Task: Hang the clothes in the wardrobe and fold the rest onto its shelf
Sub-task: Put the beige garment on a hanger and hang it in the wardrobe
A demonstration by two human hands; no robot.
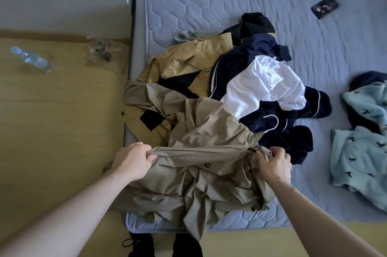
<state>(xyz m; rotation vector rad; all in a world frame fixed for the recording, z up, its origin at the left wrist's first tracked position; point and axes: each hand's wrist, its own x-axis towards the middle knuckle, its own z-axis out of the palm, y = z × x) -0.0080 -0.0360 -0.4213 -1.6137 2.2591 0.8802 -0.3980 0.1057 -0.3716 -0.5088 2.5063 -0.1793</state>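
Low in the frame, the left hand (134, 159) and right hand (274, 163) each pinch a taut fold of the beige jacket (209, 173), fingertips buried in cloth. Behind it the pile (251, 80) half hides a white hanger (273, 123). At right, blue fleece (360, 152) is cut off.
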